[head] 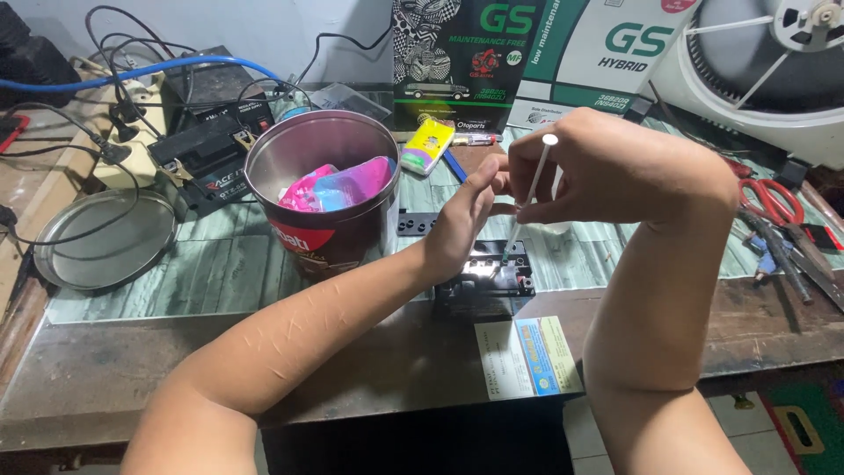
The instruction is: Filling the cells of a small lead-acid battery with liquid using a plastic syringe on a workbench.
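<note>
A small black battery (492,283) sits at the middle of the workbench, its top facing up. My right hand (607,167) pinches a thin white tube (530,189) that slants down, its lower tip at the battery's top. My left hand (464,220) rests just above the battery, fingers touching the right hand near the tube. A black strip of caps (413,224) lies behind the battery. Whether my left hand grips anything is hidden.
A round metal tin (327,230) with pink and blue packets stands left of the battery; its lid (104,239) lies further left. Another black battery (202,158) with clamps and cables sits behind. Red scissors (774,200) and tools lie right. Paper cards (527,356) lie at the bench edge.
</note>
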